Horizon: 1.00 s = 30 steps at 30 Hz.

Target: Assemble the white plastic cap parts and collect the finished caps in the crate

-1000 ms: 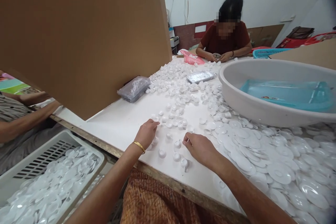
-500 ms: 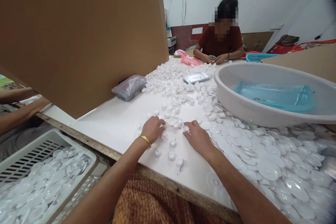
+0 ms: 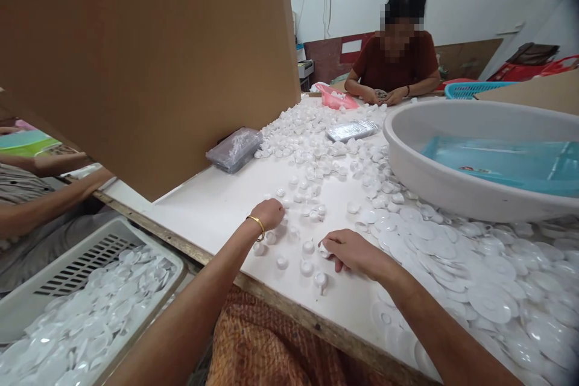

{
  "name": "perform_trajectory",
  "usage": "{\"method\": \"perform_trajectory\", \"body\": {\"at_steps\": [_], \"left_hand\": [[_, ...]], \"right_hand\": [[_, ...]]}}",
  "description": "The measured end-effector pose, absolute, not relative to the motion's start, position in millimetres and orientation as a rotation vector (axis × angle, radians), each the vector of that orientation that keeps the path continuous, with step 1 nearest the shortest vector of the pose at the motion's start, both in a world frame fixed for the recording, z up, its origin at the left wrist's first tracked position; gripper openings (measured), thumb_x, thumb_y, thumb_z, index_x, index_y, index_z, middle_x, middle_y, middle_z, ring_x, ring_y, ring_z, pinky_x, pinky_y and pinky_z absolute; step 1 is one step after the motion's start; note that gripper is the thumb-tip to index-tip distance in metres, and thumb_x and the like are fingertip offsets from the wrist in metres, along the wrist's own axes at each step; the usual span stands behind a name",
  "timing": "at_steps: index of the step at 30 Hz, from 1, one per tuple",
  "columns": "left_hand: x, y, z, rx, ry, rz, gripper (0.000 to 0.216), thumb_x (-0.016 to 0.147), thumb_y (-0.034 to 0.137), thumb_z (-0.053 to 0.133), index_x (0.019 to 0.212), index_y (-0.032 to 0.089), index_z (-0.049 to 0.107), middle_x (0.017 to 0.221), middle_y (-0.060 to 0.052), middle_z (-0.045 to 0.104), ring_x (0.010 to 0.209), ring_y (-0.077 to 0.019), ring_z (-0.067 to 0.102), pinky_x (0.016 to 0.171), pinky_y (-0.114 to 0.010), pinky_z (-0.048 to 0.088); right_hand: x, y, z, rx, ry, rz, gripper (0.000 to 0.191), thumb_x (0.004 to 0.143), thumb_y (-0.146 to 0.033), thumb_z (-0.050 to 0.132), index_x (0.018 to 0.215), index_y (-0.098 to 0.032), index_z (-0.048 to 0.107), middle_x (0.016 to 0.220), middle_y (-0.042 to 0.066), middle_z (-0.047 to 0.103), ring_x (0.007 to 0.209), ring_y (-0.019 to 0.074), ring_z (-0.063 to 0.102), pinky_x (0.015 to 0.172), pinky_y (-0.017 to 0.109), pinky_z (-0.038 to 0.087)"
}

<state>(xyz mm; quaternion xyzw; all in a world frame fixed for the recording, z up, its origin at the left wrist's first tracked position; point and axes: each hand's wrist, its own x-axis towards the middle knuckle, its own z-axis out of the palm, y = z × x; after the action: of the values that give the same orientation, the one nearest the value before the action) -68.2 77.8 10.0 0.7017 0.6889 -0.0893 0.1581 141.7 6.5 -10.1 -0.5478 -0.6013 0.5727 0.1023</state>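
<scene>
My right hand [image 3: 353,251] is closed with thumb and fingers on a small white cup [image 3: 324,250], just above the white tabletop. My left hand [image 3: 268,215], with a gold bangle [image 3: 257,227] at the wrist, is curled among more of these little cups; whatever its fingers hold is hidden. Between and in front of the hands stand several loose cups, among them one with a stub handle [image 3: 320,280]. White plastic saucers [image 3: 425,247] lie heaped to the right of my right hand.
A large grey-white basin [image 3: 461,193] holds a blue tray [image 3: 511,163]. Cardboard [image 3: 181,60] stands at left beside a wrapped clear packet [image 3: 235,149]. A basket [image 3: 113,229] of white pieces sits below the edge. One co-worker [image 3: 398,60] sits opposite; another's arm [image 3: 58,196] shows left.
My right hand has drawn nearer and closed on a small cup. My left hand's fingers have curled in. The whole view has shifted, with things appearing farther right.
</scene>
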Motion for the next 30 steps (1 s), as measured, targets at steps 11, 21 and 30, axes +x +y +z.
{"method": "perform_trajectory", "body": {"at_steps": [11, 21, 30], "left_hand": [[-76, 71, 10, 2.14, 2.134, 0.004, 0.028, 0.082, 0.028, 0.035, 0.086, 0.02, 0.062, 0.088, -0.006, 0.061, 0.083, -0.0182, 0.054, 0.07, -0.028, 0.039], [-56, 84, -7, 2.252, 2.023, 0.024, 0.028, 0.078, 0.02, 0.045, 0.1, 0.018, 0.063, 0.098, -0.009, 0.059, 0.097, -0.022, 0.049, 0.082, -0.031, 0.038], [-48, 90, 2, 2.024, 2.015, 0.111, 0.028, 0.074, 0.027, 0.048, 0.096, 0.024, 0.063, 0.095, -0.002, 0.062, 0.088, -0.0174, 0.055, 0.074, -0.026, 0.04]], "right_hand": [[139, 8, -13, -1.826, -1.741, 1.548, 0.017, 0.081, -0.021, 0.036, 0.084, -0.015, 0.051, 0.057, 0.004, 0.058, 0.048, 0.013, 0.056, 0.045, 0.02, 0.04], [143, 9, -16, -2.026, -2.197, 0.916, 0.024, 0.089, -0.034, 0.035, 0.08, -0.018, 0.052, 0.068, 0.003, 0.06, 0.058, 0.0147, 0.057, 0.053, 0.025, 0.033], [147, 5, -8, -2.058, -2.331, 0.713, 0.023, 0.09, -0.034, 0.035, 0.088, -0.018, 0.052, 0.082, 0.005, 0.062, 0.079, 0.0216, 0.057, 0.055, 0.028, 0.029]]}}
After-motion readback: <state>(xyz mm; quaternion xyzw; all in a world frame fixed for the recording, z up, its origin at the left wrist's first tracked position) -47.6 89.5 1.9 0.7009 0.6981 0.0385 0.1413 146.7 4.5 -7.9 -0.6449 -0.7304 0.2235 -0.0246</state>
